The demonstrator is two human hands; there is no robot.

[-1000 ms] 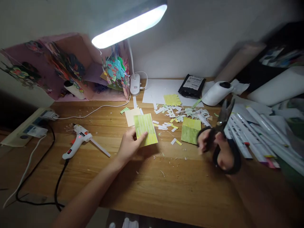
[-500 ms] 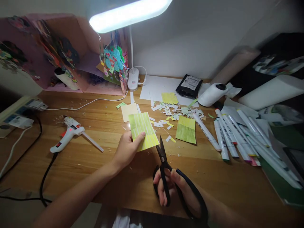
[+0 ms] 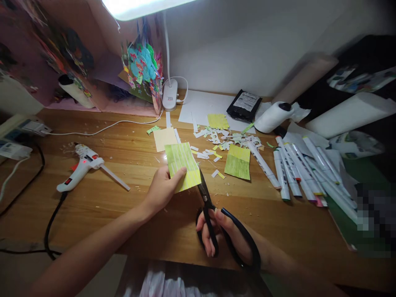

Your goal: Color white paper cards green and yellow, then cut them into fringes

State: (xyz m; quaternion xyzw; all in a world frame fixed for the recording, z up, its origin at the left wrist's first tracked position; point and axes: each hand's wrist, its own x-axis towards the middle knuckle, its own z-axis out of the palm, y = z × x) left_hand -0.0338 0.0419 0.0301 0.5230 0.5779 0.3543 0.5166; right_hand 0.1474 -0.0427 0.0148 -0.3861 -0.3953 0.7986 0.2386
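Note:
My left hand (image 3: 163, 184) pinches a piece of green and yellow paper (image 3: 181, 159) with pale stripes, thumb on top. Black-handled scissors (image 3: 205, 199) sit in my right hand (image 3: 216, 231), fingers through the loops. The blade tips meet the paper's right edge near the yellow end; whether they cut into it I cannot tell. Beyond them lies another green and yellow paper piece (image 3: 237, 162). A cream square of paper (image 3: 164, 139) rests behind my left hand, and paper scraps (image 3: 213, 134) are scattered further back.
On the left a white hot glue gun (image 3: 83, 167) lies with its cord running to the table edge. Several markers (image 3: 297, 173) are spread at the right, near a white roll (image 3: 274, 116). A black packet (image 3: 244, 106) and a lit lamp (image 3: 145, 6) are at the back.
The scissors have come up to the paper's right edge and their blades have closed together. The camera view has shifted slightly. My left hand keeps its hold on the paper.

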